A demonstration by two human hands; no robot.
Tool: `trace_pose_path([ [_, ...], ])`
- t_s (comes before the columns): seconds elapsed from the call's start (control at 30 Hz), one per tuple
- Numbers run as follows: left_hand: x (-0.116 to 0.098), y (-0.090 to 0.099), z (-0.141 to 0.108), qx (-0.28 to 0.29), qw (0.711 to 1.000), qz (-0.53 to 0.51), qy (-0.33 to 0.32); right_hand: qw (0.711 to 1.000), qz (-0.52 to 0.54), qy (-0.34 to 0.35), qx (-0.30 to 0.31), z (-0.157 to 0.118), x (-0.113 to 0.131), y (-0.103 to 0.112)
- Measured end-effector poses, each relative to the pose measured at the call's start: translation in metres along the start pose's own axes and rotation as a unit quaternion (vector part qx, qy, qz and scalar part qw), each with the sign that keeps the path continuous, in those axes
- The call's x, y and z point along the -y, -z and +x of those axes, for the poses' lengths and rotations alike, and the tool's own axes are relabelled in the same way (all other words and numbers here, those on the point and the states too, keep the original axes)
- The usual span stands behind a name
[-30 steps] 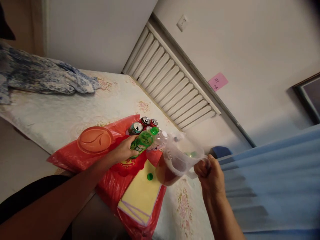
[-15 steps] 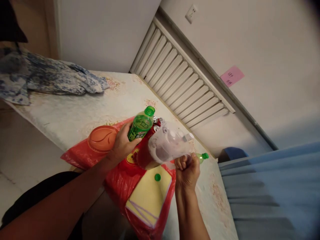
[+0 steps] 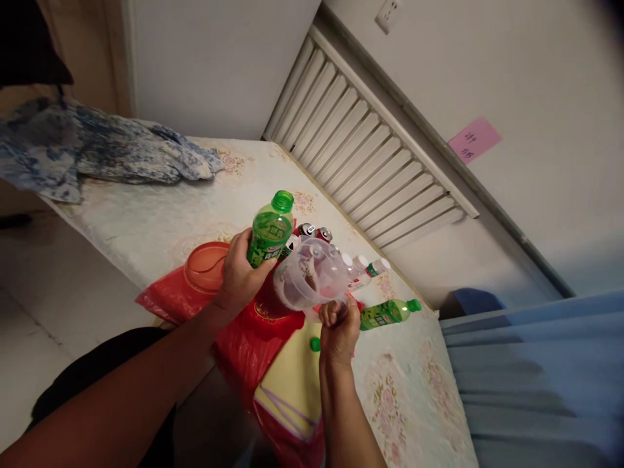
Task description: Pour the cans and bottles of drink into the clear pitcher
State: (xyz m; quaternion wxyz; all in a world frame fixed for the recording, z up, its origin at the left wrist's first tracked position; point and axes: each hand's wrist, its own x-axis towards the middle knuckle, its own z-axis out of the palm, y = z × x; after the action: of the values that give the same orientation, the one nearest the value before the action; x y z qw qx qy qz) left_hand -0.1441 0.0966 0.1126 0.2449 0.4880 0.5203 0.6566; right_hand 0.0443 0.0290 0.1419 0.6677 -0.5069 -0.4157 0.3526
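My left hand [image 3: 242, 276] is wrapped around a green plastic drink bottle [image 3: 270, 234], whose neck has no cap on it. Just right of it, a clear plastic jug [image 3: 295, 283] holds dark, foamy liquid. My right hand [image 3: 340, 328] is closed on the jug's handle side. The bottle's mouth and the jug's rim are apart. A green bottle cap [image 3: 315, 344] lies on a folded yellow cloth [image 3: 285, 380] below the jug. Underneath is a red plastic bag [image 3: 241, 348], and an orange lid or bowl [image 3: 207, 265] rests on its left part.
Several drink cans [image 3: 308, 230] stand behind the jug. White-capped bottles [image 3: 359, 265] and a capped green bottle [image 3: 387, 314] are to the right on the flowered tablecloth [image 3: 390, 396]. Patterned fabric [image 3: 131, 146] lies far left; a radiator [image 3: 361, 143] lines the wall.
My right hand and the jug have shifted left and the jug has turned, showing more of its inside. The green bottle is slightly higher. More of the capped green bottle shows.
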Motion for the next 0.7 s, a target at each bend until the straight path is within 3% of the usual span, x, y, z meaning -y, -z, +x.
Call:
trace_pose_path([
  [0.17, 0.001, 0.002, 0.000, 0.000, 1.000, 0.007, 0.000, 0.990, -0.141, 0.012, -0.014, 0.002, -0.002, 0.044],
  [0.27, 0.001, 0.004, 0.000, -0.005, 1.000, 0.012, -0.005, 0.963, -0.268, -0.018, -0.031, -0.004, -0.014, 0.080],
  [0.37, 0.001, 0.007, -0.002, -0.009, 1.000, 0.020, -0.007, 0.933, -0.360, -0.028, -0.003, -0.018, -0.034, 0.106],
  [0.53, 0.002, 0.012, -0.011, -0.012, 1.000, 0.011, -0.002, 0.888, -0.458, -0.009, 0.039, -0.041, -0.063, 0.113],
  [0.7, -0.004, 0.026, -0.028, 0.002, 1.000, 0.017, 0.014, 0.870, -0.489, 0.026, 0.052, -0.045, -0.067, 0.108],
])
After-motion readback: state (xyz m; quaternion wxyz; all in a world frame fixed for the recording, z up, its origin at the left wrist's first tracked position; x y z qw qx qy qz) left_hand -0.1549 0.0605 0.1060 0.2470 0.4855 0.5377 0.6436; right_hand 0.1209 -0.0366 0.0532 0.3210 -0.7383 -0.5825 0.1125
